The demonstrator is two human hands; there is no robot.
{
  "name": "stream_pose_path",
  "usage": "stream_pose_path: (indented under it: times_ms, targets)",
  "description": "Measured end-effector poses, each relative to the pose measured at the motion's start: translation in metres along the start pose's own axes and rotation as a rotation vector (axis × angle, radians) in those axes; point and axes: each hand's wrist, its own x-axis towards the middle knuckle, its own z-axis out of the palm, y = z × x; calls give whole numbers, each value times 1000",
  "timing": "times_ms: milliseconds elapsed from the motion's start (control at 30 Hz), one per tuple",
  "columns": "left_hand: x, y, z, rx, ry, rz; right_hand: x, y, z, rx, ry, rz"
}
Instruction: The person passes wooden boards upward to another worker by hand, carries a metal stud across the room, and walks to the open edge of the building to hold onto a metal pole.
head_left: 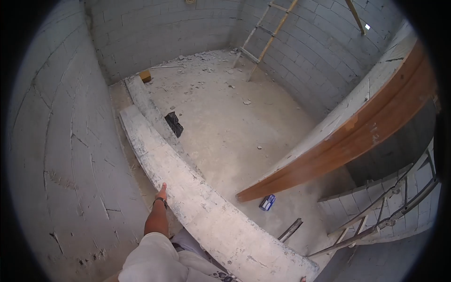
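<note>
Long pale board point(202, 202): runs diagonally from upper left to lower right, in front of the person, its broad face up and scuffed. Left hand point(161, 192), dark band point(160, 201) at the wrist: on the board's near left edge, partway along, thumb against the edge; closed on it as far as visible, fingers hidden by the board. Right hand point(303, 279): only a sliver at the bottom of the view, by the board's lower right end; how far open, and whether it grips, cannot tell. Most of the board's visible length lies between the two hands. A second plank point(149, 109) lies along the board's far side, with black plastic point(174, 124) beside it. Blue box point(267, 202) on the floor point(225, 136), right of the board, near the foot of the brown frame point(338, 145).
</note>
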Motion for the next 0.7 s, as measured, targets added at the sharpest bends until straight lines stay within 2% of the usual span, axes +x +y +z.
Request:
stream_pose_path:
  times_ms: [67, 233, 333, 400, 467, 500, 533, 567, 600, 633, 700]
  targets:
    - [-17, -25, 7, 216, 31, -19, -4, 1, -16, -80, -54, 149]
    - [-143, -72, 28, 411, 56, 16, 66, 126, -52, -199, -110, 186]
    - [-172, -122, 35, 413, 35, 33, 87, 191, -76, -274, -33, 165]
    - [-212, -128, 36, 424, 0, 14, 110, 243, -89, -286, 56, 187]
    - [-279, -125, 19, 527, -18, -32, 125, 256, -109, -399, 70, 136]
    - [-285, -132, 16, 654, -32, 11, 124, 253, -120, -435, 90, 135]
    - [-252, -161, 25, 342, -186, -34, 117, 251, -134, -454, 127, 142]
    - [-207, -188, 28, 36, -350, -95, 104, 245, -146, -215, 79, 97]
    - [-184, -200, 23, -137, -693, -230, 70, 197, -154, -267, 129, 139]
    - [-195, -194, 16, -181, -757, -246, 86, 220, -157, -276, 157, 133]
    - [-179, -190, -1, -243, -896, -247, 52, 181, -163, -168, 217, 39]
